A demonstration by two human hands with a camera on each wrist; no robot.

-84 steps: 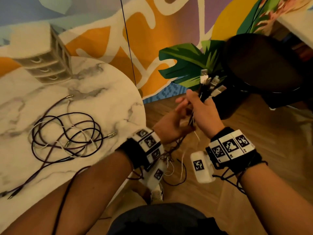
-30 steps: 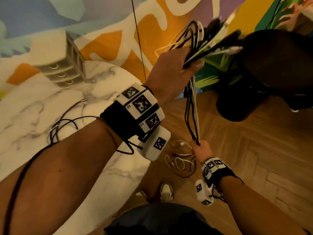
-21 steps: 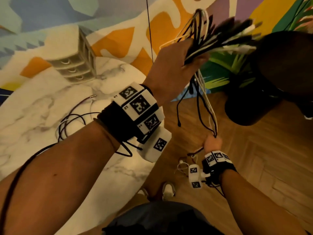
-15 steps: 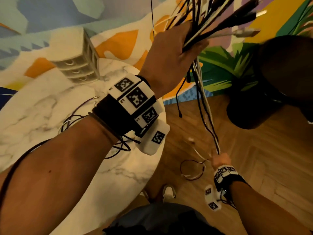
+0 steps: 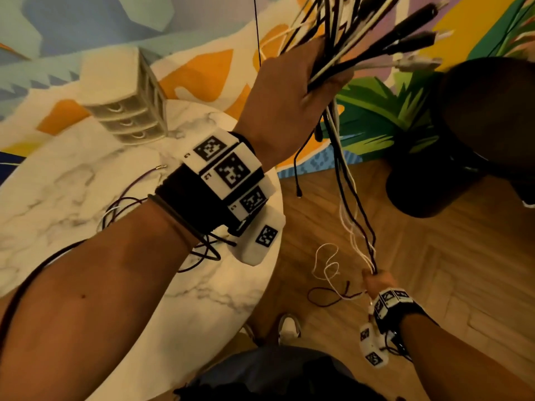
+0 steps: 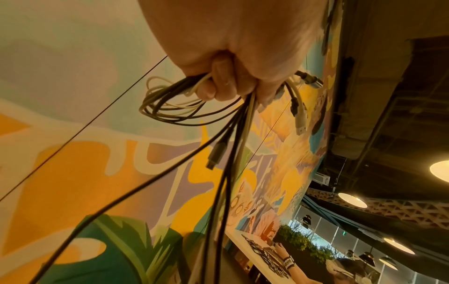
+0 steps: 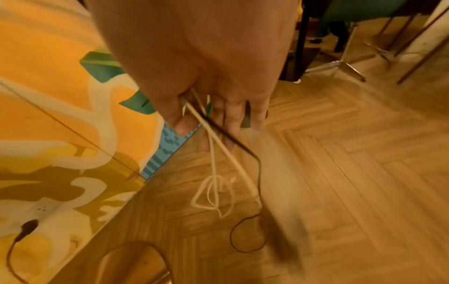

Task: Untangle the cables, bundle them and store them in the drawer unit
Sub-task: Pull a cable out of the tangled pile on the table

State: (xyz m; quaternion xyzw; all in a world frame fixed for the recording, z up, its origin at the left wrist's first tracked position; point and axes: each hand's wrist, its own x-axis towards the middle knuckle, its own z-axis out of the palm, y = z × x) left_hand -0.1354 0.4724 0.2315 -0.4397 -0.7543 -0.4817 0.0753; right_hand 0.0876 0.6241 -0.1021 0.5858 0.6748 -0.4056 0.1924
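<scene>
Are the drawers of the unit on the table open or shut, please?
Shut, it seems: the drawer unit on the table shows three fronts flush, none pulled out. Its contents cannot be seen.

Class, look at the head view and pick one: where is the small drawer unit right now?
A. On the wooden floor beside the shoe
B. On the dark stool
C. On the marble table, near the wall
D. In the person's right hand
C: the drawer unit stands on the marble table by the painted wall, while both hands hold cables.
</scene>
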